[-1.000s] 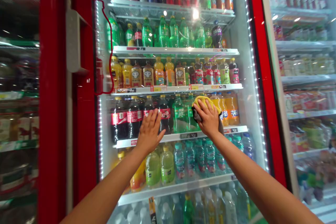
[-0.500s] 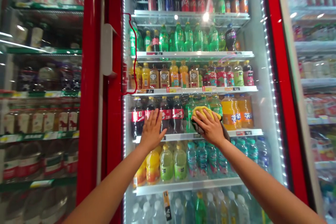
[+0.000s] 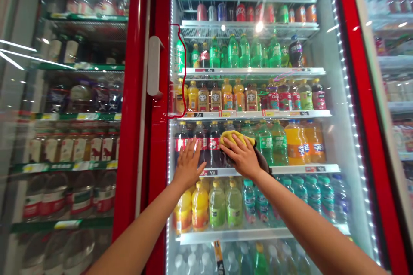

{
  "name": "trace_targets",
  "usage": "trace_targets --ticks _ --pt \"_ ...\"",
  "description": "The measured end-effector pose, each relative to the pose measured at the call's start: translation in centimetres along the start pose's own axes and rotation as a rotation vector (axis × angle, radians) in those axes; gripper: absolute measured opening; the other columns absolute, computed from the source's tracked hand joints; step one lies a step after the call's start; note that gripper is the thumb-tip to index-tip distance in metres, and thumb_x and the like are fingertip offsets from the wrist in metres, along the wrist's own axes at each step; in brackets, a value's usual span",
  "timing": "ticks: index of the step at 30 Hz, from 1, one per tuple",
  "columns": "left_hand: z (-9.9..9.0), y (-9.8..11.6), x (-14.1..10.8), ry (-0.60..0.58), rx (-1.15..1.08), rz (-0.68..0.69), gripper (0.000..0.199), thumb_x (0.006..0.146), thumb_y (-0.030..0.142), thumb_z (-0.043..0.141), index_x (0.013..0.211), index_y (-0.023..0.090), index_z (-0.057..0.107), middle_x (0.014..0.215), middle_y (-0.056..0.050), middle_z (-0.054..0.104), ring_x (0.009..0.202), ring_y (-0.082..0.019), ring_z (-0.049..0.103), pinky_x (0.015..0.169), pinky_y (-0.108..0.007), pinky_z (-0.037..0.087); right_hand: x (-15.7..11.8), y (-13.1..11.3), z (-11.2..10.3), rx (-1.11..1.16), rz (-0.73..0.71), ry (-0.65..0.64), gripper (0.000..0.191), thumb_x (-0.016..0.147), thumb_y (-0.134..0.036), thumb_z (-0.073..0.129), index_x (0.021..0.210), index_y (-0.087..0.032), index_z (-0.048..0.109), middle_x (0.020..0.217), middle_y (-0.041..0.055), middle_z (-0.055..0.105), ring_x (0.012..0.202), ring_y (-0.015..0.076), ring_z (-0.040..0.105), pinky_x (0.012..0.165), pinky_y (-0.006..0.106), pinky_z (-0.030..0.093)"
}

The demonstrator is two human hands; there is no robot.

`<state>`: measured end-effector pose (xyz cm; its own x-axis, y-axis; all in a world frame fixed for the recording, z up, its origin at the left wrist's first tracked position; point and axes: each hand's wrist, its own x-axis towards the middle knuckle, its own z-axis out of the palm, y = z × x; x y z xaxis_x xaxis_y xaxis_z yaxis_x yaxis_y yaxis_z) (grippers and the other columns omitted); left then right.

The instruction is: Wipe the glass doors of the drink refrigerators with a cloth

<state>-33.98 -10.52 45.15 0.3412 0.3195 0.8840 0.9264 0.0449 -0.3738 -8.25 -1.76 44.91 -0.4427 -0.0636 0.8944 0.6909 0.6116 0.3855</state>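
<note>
A yellow cloth [image 3: 232,136] with a dark grey underside is pressed to the glass door [image 3: 258,204] of a drinks fridge. My right hand [image 3: 243,154] lies over the cloth, fingers bent onto it, in front of the cola and green soda bottles. To its left, my left hand [image 3: 189,165] rests on the same glass, palm towards it and fingers spread, holding nothing. Behind the left hand stand cola bottles [image 3: 214,144] with red labels. Part of the cloth is hidden under my right hand.
A white door handle [image 3: 155,66] juts from the red frame [image 3: 158,146] on the left. Thin red line art [image 3: 185,68] marks the glass. Another drinks fridge [image 3: 74,116] stands at left, and more stocked shelves [image 3: 395,103] appear at right.
My right hand has slid the cloth left across the glass, from before the green bottles to the rightmost colas. My left hand sits slightly further left. The view has swung a little left and up.
</note>
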Motion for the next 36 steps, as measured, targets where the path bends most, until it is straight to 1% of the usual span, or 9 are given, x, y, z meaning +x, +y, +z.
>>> trace_targets --ticks 2,5,9,13,17,21,26,33,36 --pt "-0.2 -0.8 -0.4 -0.01 0.001 0.02 0.08 0.1 0.042 0.048 0.164 0.02 0.005 0.17 -0.014 0.019 0.158 -0.028 0.013 0.127 -0.052 0.02 -1.0 1.1 -0.3 -0.004 -0.015 0.006 0.069 0.084 -0.011 0.057 0.148 -0.036 0.051 0.159 -0.0021 0.047 0.153 0.0268 0.03 0.124 0.054 0.02" --pt "-0.7 -2.2 -0.9 -0.022 0.028 0.04 0.081 0.1 0.044 0.048 0.164 0.02 0.005 0.17 -0.013 0.019 0.158 -0.027 0.014 0.128 -0.05 0.017 0.3 1.0 0.1 -0.009 0.16 0.106 0.066 0.085 -0.012 0.056 0.146 -0.034 0.053 0.158 0.0004 0.048 0.153 0.0292 0.03 0.123 0.056 0.022" --pt "-1.4 -4.1 -1.3 -0.015 0.081 -0.005 0.082 0.1 0.047 0.048 0.164 0.019 0.005 0.17 -0.013 0.021 0.159 -0.028 0.012 0.129 -0.053 0.012 5.0 -3.3 2.0 0.018 0.356 0.197 0.067 0.087 -0.019 0.058 0.151 -0.033 0.047 0.163 0.0039 0.04 0.155 0.0347 0.024 0.12 0.064 0.02" --pt "-1.8 -5.6 -2.3 -0.001 0.094 -0.026 0.083 0.099 0.046 0.049 0.164 0.02 0.004 0.169 -0.011 0.024 0.159 -0.028 0.012 0.128 -0.055 0.011 5.7 -7.1 2.8 0.041 0.178 0.094 0.064 0.091 -0.025 0.058 0.153 -0.033 0.045 0.164 0.0012 0.038 0.155 0.0325 0.023 0.123 0.061 0.016" --pt "-2.2 -6.6 -3.3 -0.006 0.09 -0.03 0.083 0.099 0.044 0.049 0.164 0.022 0.002 0.169 -0.01 0.025 0.158 -0.028 0.015 0.128 -0.055 0.012 3.3 -6.4 2.1 0.044 -0.061 -0.003 0.06 0.092 -0.022 0.056 0.15 -0.037 0.048 0.16 -0.0031 0.045 0.154 0.0261 0.029 0.126 0.052 0.017" --pt "-2.6 -7.2 -3.7 -0.02 0.098 -0.001 0.081 0.1 0.043 0.048 0.164 0.022 0.003 0.168 -0.01 0.026 0.158 -0.027 0.015 0.128 -0.053 0.013 5.3 -6.2 2.2 0.037 0.119 0.076 0.059 0.09 -0.019 0.057 0.147 -0.035 0.052 0.16 -0.0017 0.045 0.153 0.0288 0.03 0.124 0.055 0.019" --pt "-3.2 -8.0 -4.4 -0.014 0.129 -0.033 0.085 0.099 0.045 0.05 0.164 0.016 0.003 0.169 -0.014 0.024 0.158 -0.028 0.017 0.128 -0.052 0.015 11.1 -10.6 3.7 0.079 0.266 0.13 0.06 0.093 -0.023 0.057 0.151 -0.033 0.048 0.164 0.0019 0.038 0.155 0.0336 0.023 0.122 0.062 0.018" --pt "-3.8 -9.8 -6.5 -0.024 0.152 -0.063 0.083 0.099 0.044 0.048 0.163 0.013 0.007 0.168 -0.016 0.025 0.158 -0.029 0.016 0.127 -0.052 0.017 8.1 -12.4 4.2 0.129 -0.246 -0.018 0.054 0.097 -0.02 0.052 0.149 -0.034 0.049 0.161 -0.0027 0.044 0.153 0.0258 0.031 0.125 0.053 0.02" --pt "-3.9 -10.2 -6.9 -0.038 0.149 -0.047 0.082 0.098 0.041 0.049 0.163 0.013 0.008 0.168 -0.016 0.026 0.158 -0.028 0.016 0.128 -0.052 0.016 8.7 -11.8 4.1 0.117 -0.263 -0.036 0.054 0.098 -0.018 0.051 0.148 -0.036 0.05 0.16 -0.0039 0.046 0.152 0.0235 0.033 0.126 0.051 0.02"
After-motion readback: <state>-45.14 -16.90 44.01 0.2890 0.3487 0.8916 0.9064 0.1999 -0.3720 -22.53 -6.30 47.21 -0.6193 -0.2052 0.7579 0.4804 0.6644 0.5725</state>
